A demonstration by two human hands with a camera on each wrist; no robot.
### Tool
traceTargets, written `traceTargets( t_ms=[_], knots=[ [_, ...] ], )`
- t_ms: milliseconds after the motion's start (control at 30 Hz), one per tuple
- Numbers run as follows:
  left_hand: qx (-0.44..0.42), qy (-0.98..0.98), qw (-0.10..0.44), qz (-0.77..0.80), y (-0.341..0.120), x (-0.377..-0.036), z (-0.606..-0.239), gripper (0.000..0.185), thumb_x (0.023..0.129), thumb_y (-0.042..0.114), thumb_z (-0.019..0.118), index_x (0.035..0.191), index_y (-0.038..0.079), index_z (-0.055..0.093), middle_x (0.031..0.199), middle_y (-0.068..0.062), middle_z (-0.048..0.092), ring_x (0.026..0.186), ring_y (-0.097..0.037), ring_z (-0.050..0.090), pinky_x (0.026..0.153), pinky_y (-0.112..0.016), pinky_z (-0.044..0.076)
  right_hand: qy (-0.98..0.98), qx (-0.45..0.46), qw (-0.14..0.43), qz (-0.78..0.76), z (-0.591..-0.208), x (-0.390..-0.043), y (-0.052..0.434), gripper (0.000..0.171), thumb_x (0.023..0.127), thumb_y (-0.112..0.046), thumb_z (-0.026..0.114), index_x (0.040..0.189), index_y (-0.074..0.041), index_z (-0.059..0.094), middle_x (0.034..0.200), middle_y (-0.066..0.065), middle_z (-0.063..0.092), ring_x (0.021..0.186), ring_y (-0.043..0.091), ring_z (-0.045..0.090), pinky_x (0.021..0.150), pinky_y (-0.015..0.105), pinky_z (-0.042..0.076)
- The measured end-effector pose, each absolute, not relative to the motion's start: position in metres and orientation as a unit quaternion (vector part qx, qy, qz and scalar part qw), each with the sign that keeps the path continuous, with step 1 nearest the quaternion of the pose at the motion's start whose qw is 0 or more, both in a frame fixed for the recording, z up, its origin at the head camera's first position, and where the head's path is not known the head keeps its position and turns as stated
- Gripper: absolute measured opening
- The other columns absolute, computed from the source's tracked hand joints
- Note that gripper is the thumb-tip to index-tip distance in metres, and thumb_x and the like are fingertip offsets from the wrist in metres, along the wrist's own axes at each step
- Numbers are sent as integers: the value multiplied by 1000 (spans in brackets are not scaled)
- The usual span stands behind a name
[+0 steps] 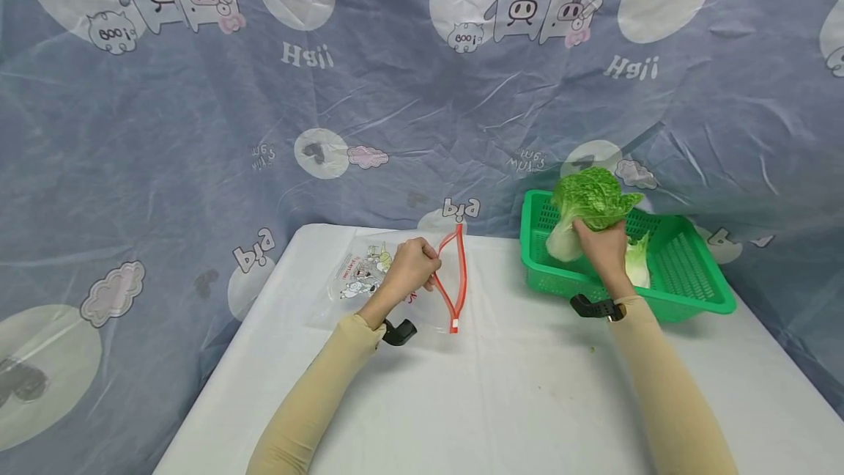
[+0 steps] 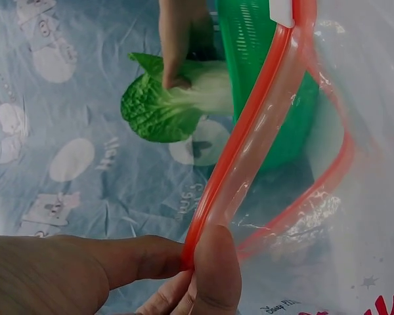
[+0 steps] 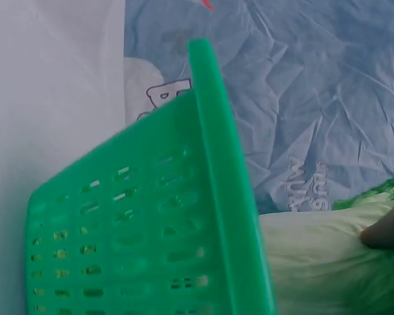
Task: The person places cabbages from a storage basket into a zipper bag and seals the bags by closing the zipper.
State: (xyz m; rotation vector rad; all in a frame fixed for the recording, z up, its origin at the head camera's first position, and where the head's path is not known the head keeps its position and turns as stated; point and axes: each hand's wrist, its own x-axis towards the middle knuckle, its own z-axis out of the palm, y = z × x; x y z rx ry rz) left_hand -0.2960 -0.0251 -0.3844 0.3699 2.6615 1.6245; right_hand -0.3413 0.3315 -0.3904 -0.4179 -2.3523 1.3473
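Pinching red-rimmed clear bag (image 1: 395, 277): left hand (image 1: 412, 266). Right hand (image 1: 603, 244) grips leafy green cabbage (image 1: 590, 204).

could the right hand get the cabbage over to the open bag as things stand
Probably yes. The right hand grips the cabbage above the basket, and bare table lies between it and the bag, whose mouth the left hand holds open.

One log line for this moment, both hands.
left hand: pinches zip bag rim, mouth open | right hand: grips cabbage above green basket | second cabbage piece in basket
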Motion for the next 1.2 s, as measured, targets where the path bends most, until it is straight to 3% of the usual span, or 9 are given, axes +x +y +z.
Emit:
traceTargets(
  t_ms=[133, 333, 433, 567, 733, 1000, 1200],
  knots=[
    [121, 846, 3, 519, -27, -296, -383, 7, 90, 5, 62, 87, -2, 61, 72, -18, 67, 42, -18, 62, 48, -38, 56, -815, -113, 255, 508, -391, -334, 320, 71, 92, -43, 56, 148, -18, 20, 143, 14, 38, 128, 30, 45, 99, 49, 42],
    [129, 844, -3, 520, -28, -296, -381, 9, 91, 8, 64, 88, 0, 62, 65, -9, 64, 42, -15, 60, 43, -28, 52, -781, -28, 304, 545, -377, -308, 279, 52, 91, -23, 65, 137, -15, 42, 120, -7, 51, 111, 8, 53, 96, 33, 44],
    [130, 841, -5, 526, -27, -294, -379, 10, 92, 10, 63, 88, 0, 63, 66, -10, 63, 43, -15, 60, 44, -31, 53, -776, -4, 281, 564, -369, -287, 254, 51, 89, -15, 68, 135, -10, 45, 115, -13, 50, 106, -1, 51, 96, 31, 43],
    [136, 839, -17, 527, -27, -292, -377, 12, 94, 11, 61, 89, 0, 63, 70, -13, 65, 45, -18, 61, 45, -33, 53, -778, 13, 243, 579, -369, -267, 224, 59, 87, -14, 71, 138, -6, 41, 125, -1, 52, 116, 8, 51, 102, 35, 42],
    [144, 837, -33, 527, -26, -291, -376, 13, 94, 12, 61, 90, -1, 64, 71, -13, 65, 45, -19, 62, 44, -32, 52, -786, 29, 194, 586, -397, -268, 204, 65, 88, -25, 72, 141, -9, 38, 135, 10, 51, 126, 22, 49, 105, 38, 39],
    [145, 832, -44, 534, -22, -291, -377, 9, 93, 9, 61, 90, 0, 64, 70, -13, 64, 43, -17, 59, 42, -33, 52, -791, 39, 155, 591, -433, -266, 182, 75, 89, -38, 69, 147, -15, 29, 141, 8, 46, 133, 22, 43, 110, 43, 37],
    [146, 834, -51, 529, -23, -290, -377, 9, 94, 10, 61, 90, 2, 64, 68, -9, 62, 43, -18, 59, 41, -30, 51, -775, 65, 104, 620, -438, -264, 179, 66, 93, -39, 63, 145, -15, 31, 136, 6, 48, 124, 13, 50, 104, 31, 44]
  ],
)
